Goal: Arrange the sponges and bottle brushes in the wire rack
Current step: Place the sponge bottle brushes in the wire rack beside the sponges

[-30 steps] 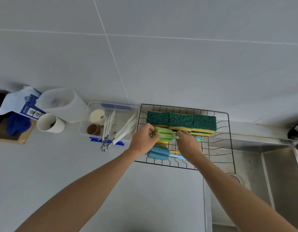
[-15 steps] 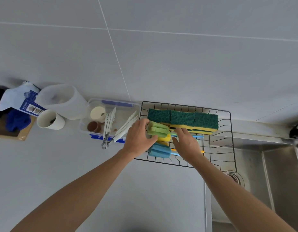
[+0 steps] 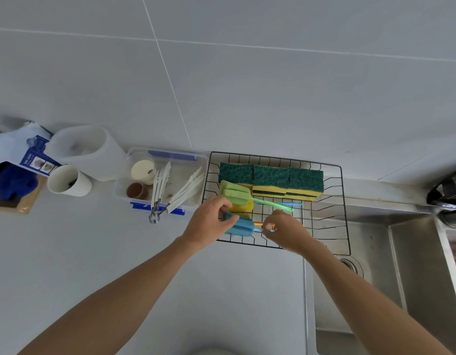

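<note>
Head cam: left hand (image 3: 209,221) fingers pinching the blue brush (image 3: 239,226), right hand (image 3: 286,230) gripping its handle by the wire rack (image 3: 346,213)'s near edge, right half open.

The wire rack (image 3: 342,201) is black. Beyond both hands, the sponges (image 3: 271,181) are dark green on top and yellow beneath. The bottle brush (image 3: 234,192) just past the left hand (image 3: 209,224) has a pale green head and a brighter green handle. A yellow brush head (image 3: 243,207) lies nearer the hands, and the blue brush (image 3: 238,226) sits between the left hand and the right hand (image 3: 286,230), its handle light blue. To the left of the left hand, a clear container (image 3: 193,160) carries blue clips, and the cup (image 3: 68,180) is white.
</note>
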